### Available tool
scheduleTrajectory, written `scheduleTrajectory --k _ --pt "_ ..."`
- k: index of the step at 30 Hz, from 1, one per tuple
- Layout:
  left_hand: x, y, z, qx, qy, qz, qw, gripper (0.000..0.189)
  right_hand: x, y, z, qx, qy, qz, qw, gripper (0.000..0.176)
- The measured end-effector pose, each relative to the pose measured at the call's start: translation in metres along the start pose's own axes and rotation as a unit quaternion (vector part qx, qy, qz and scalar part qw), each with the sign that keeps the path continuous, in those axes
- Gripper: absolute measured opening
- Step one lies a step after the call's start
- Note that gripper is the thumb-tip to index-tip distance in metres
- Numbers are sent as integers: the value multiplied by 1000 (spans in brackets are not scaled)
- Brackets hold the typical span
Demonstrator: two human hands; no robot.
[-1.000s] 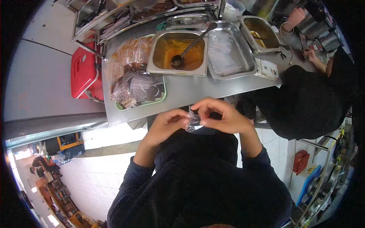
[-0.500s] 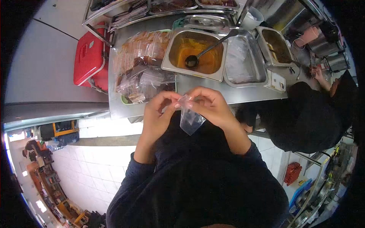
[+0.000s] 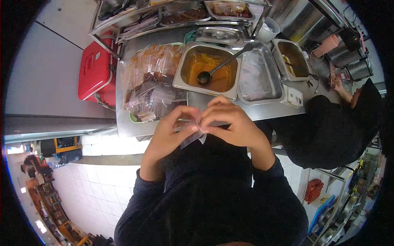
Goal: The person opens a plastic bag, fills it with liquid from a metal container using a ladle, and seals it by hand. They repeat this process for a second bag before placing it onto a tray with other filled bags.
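Observation:
A small clear plastic bag (image 3: 191, 139) is pinched between both hands, just in front of the steel counter's edge. My left hand (image 3: 171, 130) grips it with thumb and fingers from the left. From the right, my right hand (image 3: 230, 123) pinches its top edge, the fingertips of both hands nearly meeting. Beyond them stands a steel pan (image 3: 223, 91) with orange-brown sauce, a black ladle (image 3: 221, 65) resting in it. Left of that pan, a green-rimmed tray (image 3: 132, 118) is heaped with filled clear bags (image 3: 158, 96).
A shallow steel tray (image 3: 269, 98) holds a stack of clear bags (image 3: 251, 74). Another sauce pan (image 3: 292, 61) stands farther right. A red cooler box (image 3: 95, 74) is at the left. On the right, a person in black (image 3: 328, 127) works at the same counter. Above runs a loaded shelf (image 3: 184, 20).
The bag, which hung down pointed below my fingers, now slants toward the lower left. Both hands have shifted slightly lower in view, and the counter also appears lower.

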State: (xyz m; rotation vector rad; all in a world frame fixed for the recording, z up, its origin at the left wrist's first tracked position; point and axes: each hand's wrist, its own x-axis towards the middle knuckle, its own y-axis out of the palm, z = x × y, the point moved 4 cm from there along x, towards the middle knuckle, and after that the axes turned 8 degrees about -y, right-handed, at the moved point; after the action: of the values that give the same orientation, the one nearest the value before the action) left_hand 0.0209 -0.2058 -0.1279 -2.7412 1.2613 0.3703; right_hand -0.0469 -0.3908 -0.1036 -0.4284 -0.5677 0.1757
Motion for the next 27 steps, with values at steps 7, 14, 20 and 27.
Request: scheduleTrajectory --k 7,14,20,27 --pt "1 -9 1 -37 76 -119 989 28 6 -4 12 2 31 -41 999 19" --pt "3 -4 3 -50 91 -138 985 30 -5 -2 -7 39 -2 -59 997 19" --pt "6 -5 9 -50 126 -149 979 32 -2 1 -2 -11 21 -34 999 21" --pt "5 -2 12 -3 135 -156 978 36 -7 4 -12 3 -4 -24 1000 25"
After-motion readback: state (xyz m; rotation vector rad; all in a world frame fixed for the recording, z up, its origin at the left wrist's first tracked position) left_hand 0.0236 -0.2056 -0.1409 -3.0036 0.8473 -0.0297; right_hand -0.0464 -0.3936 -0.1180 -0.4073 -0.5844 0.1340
